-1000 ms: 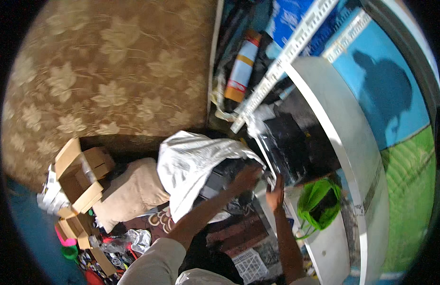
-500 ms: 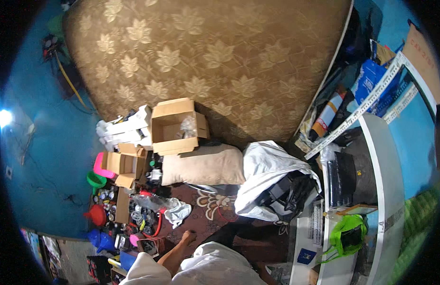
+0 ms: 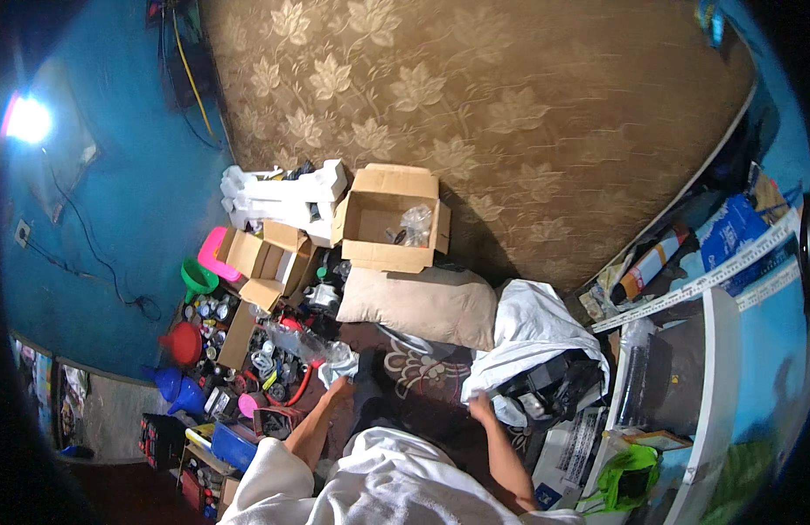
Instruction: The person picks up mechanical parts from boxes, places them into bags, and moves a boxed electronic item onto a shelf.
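By the left-hand clutter, my left hand is closed at the lower end of a crumpled whitish cloth, seemingly gripping it; the fingertips are small and partly hidden. On the other side, my right hand pinches the front rim of a big white sack. Black and dark grey items fill the sack's mouth, which faces me. A beige pillow lies behind and between my hands. Next to the cloth is a clear plastic bag.
Behind the pillow stands an open cardboard box with clear plastic inside. A smaller box, a green funnel, a red funnel and several cans crowd the left. A white shelf and green bag are at right.
The view has shifted, with the scene sitting further right. My left hand has reached forward to the cloth. My right hand has come up to the sack's rim.
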`<state>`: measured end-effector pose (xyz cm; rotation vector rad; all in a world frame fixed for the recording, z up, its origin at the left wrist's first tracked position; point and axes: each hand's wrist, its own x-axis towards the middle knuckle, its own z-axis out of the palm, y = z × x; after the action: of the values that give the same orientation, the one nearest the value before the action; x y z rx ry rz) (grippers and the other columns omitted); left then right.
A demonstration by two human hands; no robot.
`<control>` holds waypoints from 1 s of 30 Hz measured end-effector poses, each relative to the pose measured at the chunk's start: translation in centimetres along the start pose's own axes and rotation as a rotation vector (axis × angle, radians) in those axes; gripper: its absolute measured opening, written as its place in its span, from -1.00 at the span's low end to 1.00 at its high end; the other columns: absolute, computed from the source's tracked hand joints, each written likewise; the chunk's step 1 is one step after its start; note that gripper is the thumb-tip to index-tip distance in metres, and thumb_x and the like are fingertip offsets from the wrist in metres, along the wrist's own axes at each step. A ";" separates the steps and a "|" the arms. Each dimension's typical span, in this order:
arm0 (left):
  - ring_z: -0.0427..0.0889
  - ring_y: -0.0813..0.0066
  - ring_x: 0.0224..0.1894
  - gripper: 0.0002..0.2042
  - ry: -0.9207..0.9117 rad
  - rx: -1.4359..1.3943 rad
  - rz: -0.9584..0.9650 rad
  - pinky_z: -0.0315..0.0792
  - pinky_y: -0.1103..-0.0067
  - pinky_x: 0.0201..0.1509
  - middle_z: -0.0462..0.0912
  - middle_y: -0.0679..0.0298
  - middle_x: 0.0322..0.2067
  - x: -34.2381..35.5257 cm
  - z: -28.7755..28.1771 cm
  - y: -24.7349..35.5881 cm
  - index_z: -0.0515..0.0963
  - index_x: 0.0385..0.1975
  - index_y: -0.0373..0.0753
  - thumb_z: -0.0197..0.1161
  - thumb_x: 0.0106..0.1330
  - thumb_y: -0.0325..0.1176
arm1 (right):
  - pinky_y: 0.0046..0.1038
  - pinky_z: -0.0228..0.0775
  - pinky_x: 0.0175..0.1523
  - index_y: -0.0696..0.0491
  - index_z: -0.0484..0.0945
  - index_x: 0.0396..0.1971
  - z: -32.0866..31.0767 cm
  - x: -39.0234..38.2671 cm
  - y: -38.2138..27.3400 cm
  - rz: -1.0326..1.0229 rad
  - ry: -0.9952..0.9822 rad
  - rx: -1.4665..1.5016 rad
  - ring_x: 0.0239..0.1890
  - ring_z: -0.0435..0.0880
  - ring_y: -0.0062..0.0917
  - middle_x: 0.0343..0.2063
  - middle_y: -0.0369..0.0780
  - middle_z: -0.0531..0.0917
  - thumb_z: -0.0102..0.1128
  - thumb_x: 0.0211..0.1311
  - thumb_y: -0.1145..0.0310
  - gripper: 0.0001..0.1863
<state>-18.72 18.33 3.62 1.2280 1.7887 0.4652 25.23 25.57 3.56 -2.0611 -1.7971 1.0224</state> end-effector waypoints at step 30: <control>0.42 -0.08 -0.14 -0.70 0.245 -0.067 0.342 0.35 0.27 -0.04 0.45 -0.03 -0.20 35.4 -20.5 14.1 0.37 -0.09 -0.31 0.15 0.16 -0.46 | -0.22 0.33 -0.03 0.17 0.53 -0.24 13.4 43.3 -38.4 -0.033 0.153 -0.111 -0.14 0.52 -0.16 -0.26 0.02 0.57 0.11 0.01 0.31 -0.68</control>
<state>-31.93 59.24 8.47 1.4881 1.7493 0.8971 -12.72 71.15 0.84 -2.1025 -1.8402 0.7504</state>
